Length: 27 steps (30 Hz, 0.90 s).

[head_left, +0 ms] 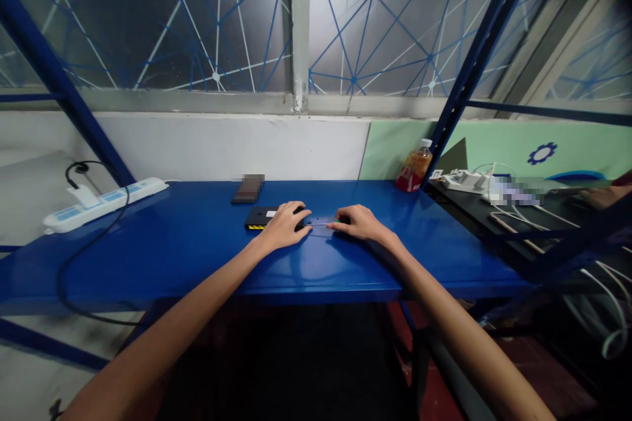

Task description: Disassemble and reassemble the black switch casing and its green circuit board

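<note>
Fingers apart, the left hand (288, 225) covers the black box's (257, 217) end; the right hand (359, 222) clamps a thin screwdriver (320, 224). 1 bottle (413, 168) stands behind.

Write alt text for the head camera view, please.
At a blue table, a person's left hand rests on a black box; the right hand holds a slim tool. A power strip lies far left, a bottle stands right.

A power strip (106, 204) lies along the left end of the desk (197, 256). A phone (247, 189) rests behind a router (260, 217) near the middle, and a bottle (413, 168) stands at the back right.
</note>
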{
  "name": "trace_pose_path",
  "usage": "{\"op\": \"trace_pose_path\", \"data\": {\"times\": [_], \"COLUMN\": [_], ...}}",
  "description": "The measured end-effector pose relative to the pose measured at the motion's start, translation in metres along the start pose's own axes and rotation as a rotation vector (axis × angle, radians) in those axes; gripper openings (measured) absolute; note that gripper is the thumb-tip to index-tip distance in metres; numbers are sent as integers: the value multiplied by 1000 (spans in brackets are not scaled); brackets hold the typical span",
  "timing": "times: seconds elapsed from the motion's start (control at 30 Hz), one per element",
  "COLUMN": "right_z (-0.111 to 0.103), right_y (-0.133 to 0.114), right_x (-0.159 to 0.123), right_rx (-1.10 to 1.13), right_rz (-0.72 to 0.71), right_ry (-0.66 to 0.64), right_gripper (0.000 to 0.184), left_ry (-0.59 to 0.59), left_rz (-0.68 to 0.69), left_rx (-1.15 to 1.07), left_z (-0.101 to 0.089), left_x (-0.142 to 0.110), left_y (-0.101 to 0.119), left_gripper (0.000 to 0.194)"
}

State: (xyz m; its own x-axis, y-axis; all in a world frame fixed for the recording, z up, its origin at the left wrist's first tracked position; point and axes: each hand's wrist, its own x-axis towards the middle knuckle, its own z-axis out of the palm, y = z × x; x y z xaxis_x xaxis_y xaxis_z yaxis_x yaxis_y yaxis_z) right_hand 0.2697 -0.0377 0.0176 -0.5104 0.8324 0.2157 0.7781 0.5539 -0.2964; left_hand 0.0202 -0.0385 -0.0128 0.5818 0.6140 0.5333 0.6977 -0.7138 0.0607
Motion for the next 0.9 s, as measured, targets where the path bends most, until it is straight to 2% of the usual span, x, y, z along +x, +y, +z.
{"op": "trace_pose_path", "data": {"times": [0.27, 0.5, 0.77, 0.9], "right_z": [4, 2, 2, -1], "right_y": [2, -3, -1, 1], "right_x": [1, -2, -3, -1], "right_rx": [-13, -52, 20, 31], "right_rz": [-22, -27, -29, -23], "right_ry": [55, 43, 36, 5], "right_gripper": [40, 37, 28, 35], "left_ry": [12, 29, 26, 26], "left_rz": [-8, -13, -17, -14], "left_rx": [-4, 0, 12, 16], "left_z": [-1, 1, 1, -1], "left_x": [0, 0, 0, 0], "left_y": [1, 1, 0, 1], "left_gripper": [33, 34, 34, 34]}}
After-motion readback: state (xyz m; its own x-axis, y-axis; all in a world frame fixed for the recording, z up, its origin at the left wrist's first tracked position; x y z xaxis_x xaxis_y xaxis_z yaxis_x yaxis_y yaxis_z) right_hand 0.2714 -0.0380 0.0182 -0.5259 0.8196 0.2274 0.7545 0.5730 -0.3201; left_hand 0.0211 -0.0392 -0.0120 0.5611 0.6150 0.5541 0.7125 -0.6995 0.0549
